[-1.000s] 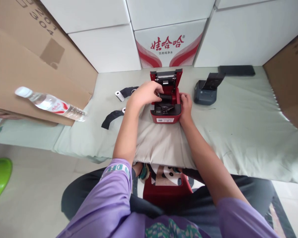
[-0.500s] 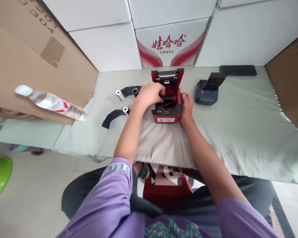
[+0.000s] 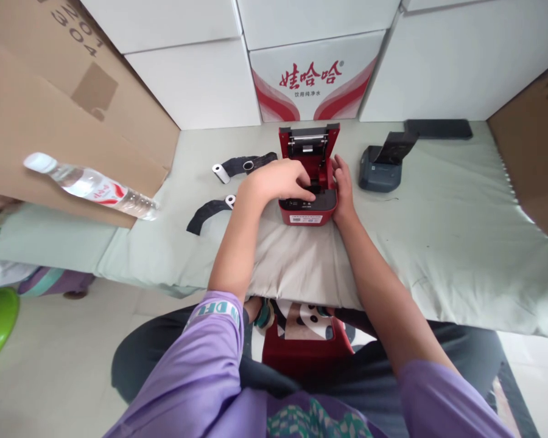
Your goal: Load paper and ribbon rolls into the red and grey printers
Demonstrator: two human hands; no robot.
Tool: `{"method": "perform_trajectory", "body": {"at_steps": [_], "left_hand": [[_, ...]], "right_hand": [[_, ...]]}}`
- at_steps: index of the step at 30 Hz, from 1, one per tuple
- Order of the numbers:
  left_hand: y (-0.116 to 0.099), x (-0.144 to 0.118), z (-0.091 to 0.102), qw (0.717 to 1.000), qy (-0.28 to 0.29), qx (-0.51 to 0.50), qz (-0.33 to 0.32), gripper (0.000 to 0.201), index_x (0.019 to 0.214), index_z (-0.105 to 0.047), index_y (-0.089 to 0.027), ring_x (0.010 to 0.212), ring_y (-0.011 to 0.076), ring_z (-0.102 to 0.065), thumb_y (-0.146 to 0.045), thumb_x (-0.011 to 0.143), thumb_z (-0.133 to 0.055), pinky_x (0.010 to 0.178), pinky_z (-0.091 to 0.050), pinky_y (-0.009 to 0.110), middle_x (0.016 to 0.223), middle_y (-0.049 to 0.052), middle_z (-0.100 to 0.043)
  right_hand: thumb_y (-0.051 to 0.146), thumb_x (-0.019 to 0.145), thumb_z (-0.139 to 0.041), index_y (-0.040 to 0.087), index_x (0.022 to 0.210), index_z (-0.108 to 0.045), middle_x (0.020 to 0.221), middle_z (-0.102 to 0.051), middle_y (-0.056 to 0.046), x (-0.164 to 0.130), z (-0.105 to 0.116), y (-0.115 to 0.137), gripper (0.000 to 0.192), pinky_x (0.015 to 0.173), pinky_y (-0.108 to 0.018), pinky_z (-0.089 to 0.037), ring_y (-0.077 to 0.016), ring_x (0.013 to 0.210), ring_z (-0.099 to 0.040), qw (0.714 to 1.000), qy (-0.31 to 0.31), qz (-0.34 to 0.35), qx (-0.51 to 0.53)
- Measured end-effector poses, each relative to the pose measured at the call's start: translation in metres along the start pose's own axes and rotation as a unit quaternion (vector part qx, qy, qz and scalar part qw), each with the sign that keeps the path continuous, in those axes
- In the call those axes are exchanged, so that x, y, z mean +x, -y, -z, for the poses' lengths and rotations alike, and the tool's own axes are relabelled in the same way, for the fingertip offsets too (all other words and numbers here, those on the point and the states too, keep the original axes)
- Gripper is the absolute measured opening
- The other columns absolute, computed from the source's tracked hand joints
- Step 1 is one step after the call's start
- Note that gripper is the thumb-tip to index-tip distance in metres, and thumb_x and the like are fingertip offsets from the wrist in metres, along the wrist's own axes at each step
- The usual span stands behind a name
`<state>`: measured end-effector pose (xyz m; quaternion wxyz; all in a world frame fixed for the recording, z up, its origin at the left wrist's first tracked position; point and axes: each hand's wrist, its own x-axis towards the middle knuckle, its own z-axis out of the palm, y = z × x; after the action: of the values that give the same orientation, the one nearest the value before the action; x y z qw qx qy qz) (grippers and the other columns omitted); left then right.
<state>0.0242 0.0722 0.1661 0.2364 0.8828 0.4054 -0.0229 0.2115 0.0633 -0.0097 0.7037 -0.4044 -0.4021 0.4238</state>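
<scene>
A small red and black label printer [image 3: 307, 217] stands in front of me with its lid [image 3: 309, 137] raised. My left hand [image 3: 281, 179] reaches over it from the left, palm down. Its thumb lies on the black front panel and its bent fingers dip into the bay, thumb and fingers apart. The dark part inside the bay is mostly hidden by this hand. My right hand [image 3: 344, 191] wraps the printer's right side, fingertips pointing up along the wall. Left of the printer lie two dark ribbon strips [image 3: 209, 213] with small white-ended rolls [image 3: 221, 174].
A dark device with its flap up [image 3: 380, 170] sits to the right, before a flat black object [image 3: 438, 129]. A water bottle [image 3: 95, 187] lies slanted at left near a cardboard box [image 3: 132, 121]. White cartons [image 3: 317, 79] line the back. A red stool [image 3: 305, 356] is below.
My left hand has shifted right and forward over the bay, its thumb now on the front panel. My right hand's fingers have straightened upward along the printer's side.
</scene>
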Motion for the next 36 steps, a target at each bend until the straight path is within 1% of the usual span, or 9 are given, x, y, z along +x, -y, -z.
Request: {"method": "perform_trajectory", "body": {"at_steps": [3, 8, 12, 16, 19, 22, 28, 32, 36], "left_hand": [[-0.006, -0.004, -0.001, 0.999, -0.039, 0.004, -0.005, 0.013, 0.083, -0.079, -0.023, 0.091, 0.0242, -0.072, -0.031, 0.089, -0.07, 0.083, -0.048, 0.035, 0.076, 0.002, -0.073], [-0.015, -0.017, 0.005, 0.994, -0.1, 0.03, -0.024, 0.019, 0.082, -0.078, -0.022, 0.101, 0.0266, -0.073, -0.026, 0.095, -0.064, 0.101, -0.048, 0.042, 0.083, 0.004, -0.074], [-0.017, -0.02, 0.005, 0.99, -0.133, 0.02, -0.048, 0.016, 0.082, -0.078, -0.02, 0.122, 0.0301, -0.066, -0.025, 0.094, -0.069, 0.111, -0.046, 0.046, 0.113, 0.007, -0.075], [-0.014, -0.016, 0.002, 0.981, -0.183, 0.007, -0.058, 0.012, 0.079, -0.077, -0.019, 0.149, 0.0357, -0.046, -0.021, 0.09, -0.074, 0.118, -0.045, 0.048, 0.158, 0.005, -0.055], [-0.011, -0.01, 0.001, 0.98, -0.192, 0.019, -0.045, 0.01, 0.079, -0.076, -0.02, 0.16, 0.041, -0.032, -0.02, 0.089, -0.075, 0.125, -0.038, 0.057, 0.17, 0.002, -0.044], [-0.005, -0.002, 0.0, 0.984, -0.172, 0.024, -0.024, 0.006, 0.082, -0.076, -0.02, 0.164, 0.046, -0.025, -0.021, 0.088, -0.076, 0.125, -0.034, 0.064, 0.172, 0.003, -0.042], [-0.004, 0.002, 0.0, 0.979, -0.201, 0.042, -0.008, 0.006, 0.087, -0.076, -0.022, 0.155, 0.0421, -0.034, -0.027, 0.092, -0.074, 0.124, -0.031, 0.061, 0.16, 0.008, -0.055], [-0.014, -0.01, 0.003, 0.981, -0.189, 0.046, 0.001, 0.011, 0.086, -0.076, -0.022, 0.141, 0.0388, -0.049, -0.029, 0.093, -0.074, 0.122, -0.03, 0.057, 0.129, 0.01, -0.068], [-0.024, -0.023, 0.004, 0.989, -0.138, 0.059, -0.003, 0.013, 0.083, -0.077, -0.021, 0.118, 0.0316, -0.065, -0.027, 0.093, -0.071, 0.12, -0.032, 0.054, 0.097, 0.005, -0.071]], "right_hand": [[0.085, 0.078, -0.069, 0.037, 0.14, -0.062, 0.16, -0.059, -0.001, 0.002, -0.002, 0.002, 0.079, 0.136, -0.053, -0.038, -0.0269, 0.157, -0.051, 1.0, 0.029, 0.006, 0.003], [0.088, 0.078, -0.068, 0.037, 0.144, -0.06, 0.163, -0.057, -0.001, 0.002, -0.003, 0.003, 0.084, 0.135, -0.054, -0.04, -0.0265, 0.159, -0.049, 0.999, 0.04, 0.005, 0.01], [0.088, 0.077, -0.069, 0.036, 0.143, -0.061, 0.164, -0.057, -0.001, 0.002, -0.002, 0.001, 0.084, 0.136, -0.054, -0.038, -0.0265, 0.157, -0.051, 0.999, 0.036, 0.005, 0.006], [0.084, 0.08, -0.07, 0.036, 0.142, -0.06, 0.162, -0.058, -0.001, 0.004, -0.001, -0.002, 0.08, 0.136, -0.054, -0.037, -0.0253, 0.155, -0.053, 0.999, 0.042, 0.011, 0.016], [0.083, 0.081, -0.069, 0.034, 0.143, -0.06, 0.16, -0.058, -0.003, 0.004, -0.001, -0.002, 0.079, 0.135, -0.054, -0.04, -0.0262, 0.155, -0.053, 0.999, 0.044, 0.005, 0.015], [0.084, 0.081, -0.069, 0.034, 0.142, -0.061, 0.161, -0.057, -0.004, 0.003, -0.001, -0.001, 0.08, 0.135, -0.053, -0.039, -0.0267, 0.157, -0.051, 0.999, 0.04, 0.003, 0.005], [0.085, 0.078, -0.07, 0.034, 0.141, -0.061, 0.16, -0.058, -0.004, 0.004, 0.001, -0.003, 0.082, 0.136, -0.051, -0.037, -0.0266, 0.155, -0.052, 0.999, 0.031, 0.005, 0.002], [0.088, 0.077, -0.069, 0.034, 0.139, -0.061, 0.159, -0.06, -0.004, 0.005, 0.001, -0.004, 0.082, 0.133, -0.053, -0.042, -0.0277, 0.152, -0.055, 1.0, 0.023, 0.008, 0.002], [0.085, 0.08, -0.067, 0.035, 0.138, -0.062, 0.161, -0.059, -0.003, 0.001, -0.002, 0.002, 0.077, 0.128, -0.053, -0.047, -0.0274, 0.149, -0.058, 1.0, 0.024, 0.011, 0.011]]}}
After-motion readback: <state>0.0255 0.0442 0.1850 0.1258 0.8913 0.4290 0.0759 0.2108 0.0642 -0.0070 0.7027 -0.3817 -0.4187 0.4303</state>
